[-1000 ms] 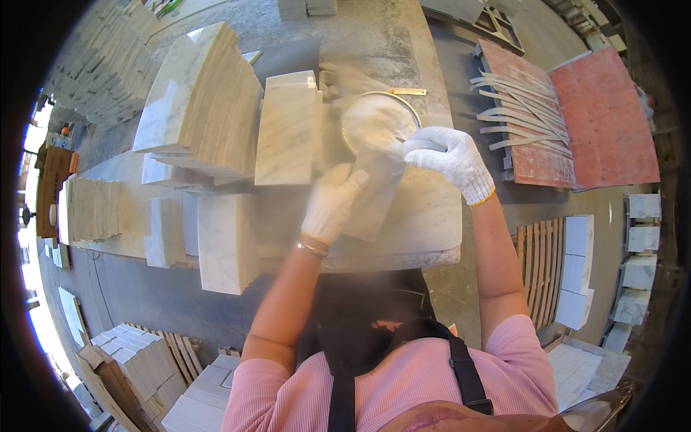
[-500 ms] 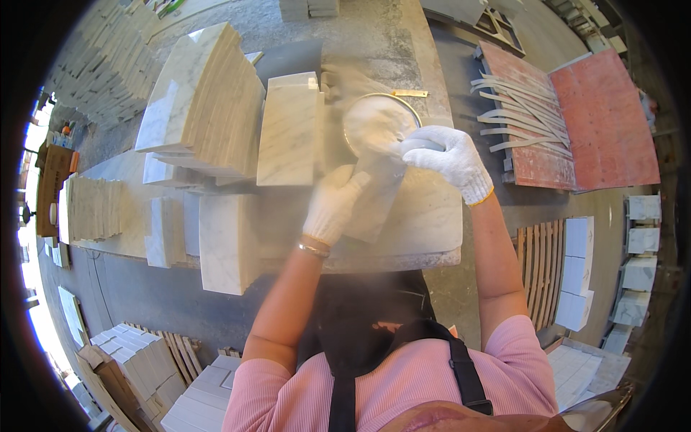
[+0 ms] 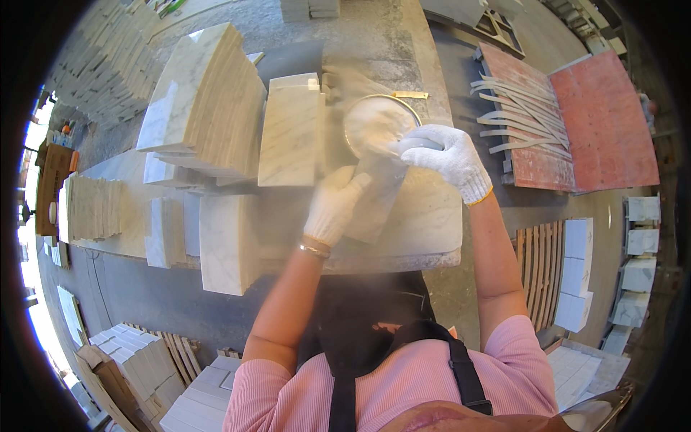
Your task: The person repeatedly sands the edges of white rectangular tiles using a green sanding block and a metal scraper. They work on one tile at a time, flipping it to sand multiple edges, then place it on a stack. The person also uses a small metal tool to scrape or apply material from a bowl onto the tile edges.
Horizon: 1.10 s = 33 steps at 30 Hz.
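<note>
A grey-white stone tile (image 3: 376,200) lies at a slant before me, its surface blurred by haze. My left hand (image 3: 335,204), in a white knit glove, grips the tile's left edge with the thumb on top. At the far right corner of the tile is my right hand (image 3: 448,160), gloved too, with fingers curled and pinched together; what they hold, if anything, I cannot make out. Just beyond the tile stands a round bowl (image 3: 376,119) of white powder or paste, close to my right fingertips. A yellow-and-metal strip (image 3: 410,94) lies past the bowl's rim.
Stacks of marble tiles (image 3: 209,108) stand at the left, with a shorter stack (image 3: 289,133) beside the bowl. A stack (image 3: 224,245) sits at the bench's near left. Rightward, a red board (image 3: 608,122) and pale strips (image 3: 529,115) lie beyond the bench (image 3: 432,216).
</note>
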Motion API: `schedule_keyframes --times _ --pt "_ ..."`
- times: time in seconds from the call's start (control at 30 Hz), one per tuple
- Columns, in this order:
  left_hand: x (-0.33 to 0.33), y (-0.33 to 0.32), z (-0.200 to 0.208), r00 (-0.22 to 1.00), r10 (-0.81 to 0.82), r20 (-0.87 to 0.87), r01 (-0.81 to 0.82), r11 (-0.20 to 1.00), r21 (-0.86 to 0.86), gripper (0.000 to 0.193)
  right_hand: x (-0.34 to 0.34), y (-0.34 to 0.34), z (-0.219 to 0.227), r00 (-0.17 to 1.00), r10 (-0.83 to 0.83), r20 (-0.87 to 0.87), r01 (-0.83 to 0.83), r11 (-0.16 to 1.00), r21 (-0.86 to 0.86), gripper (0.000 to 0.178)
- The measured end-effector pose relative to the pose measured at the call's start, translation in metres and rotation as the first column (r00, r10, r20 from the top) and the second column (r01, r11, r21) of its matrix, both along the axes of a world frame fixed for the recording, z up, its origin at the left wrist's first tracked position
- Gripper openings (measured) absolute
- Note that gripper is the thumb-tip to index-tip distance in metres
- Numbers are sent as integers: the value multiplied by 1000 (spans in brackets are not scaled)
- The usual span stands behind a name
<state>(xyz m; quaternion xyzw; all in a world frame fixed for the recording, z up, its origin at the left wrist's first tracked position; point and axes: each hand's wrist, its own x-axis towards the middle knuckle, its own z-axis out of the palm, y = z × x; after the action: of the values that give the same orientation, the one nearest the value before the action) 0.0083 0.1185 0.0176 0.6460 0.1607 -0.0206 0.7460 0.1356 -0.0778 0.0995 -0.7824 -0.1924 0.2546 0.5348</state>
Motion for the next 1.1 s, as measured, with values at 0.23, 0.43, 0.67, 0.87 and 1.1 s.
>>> schedule_keyframes --times 0.23,0.43,0.67,0.87,1.1 --pt "0 1 -1 1000 -18 -3 18 1000 11 33 -8 5 3 998 -48 30 46 996 74 20" --pt "-1 1 1 1000 -10 9 10 999 31 34 -6 6 3 998 -45 50 41 997 68 21" --pt "-1 1 -1 1000 -10 27 8 999 46 35 -5 6 7 998 -54 15 54 998 24 26" --pt "0 2 -2 1000 -14 3 13 997 74 37 8 -26 1 965 -261 -34 261 930 259 46" --pt "1 -1 2 1000 5 -19 -4 1000 18 36 46 -56 -45 874 -481 66 433 835 339 45"
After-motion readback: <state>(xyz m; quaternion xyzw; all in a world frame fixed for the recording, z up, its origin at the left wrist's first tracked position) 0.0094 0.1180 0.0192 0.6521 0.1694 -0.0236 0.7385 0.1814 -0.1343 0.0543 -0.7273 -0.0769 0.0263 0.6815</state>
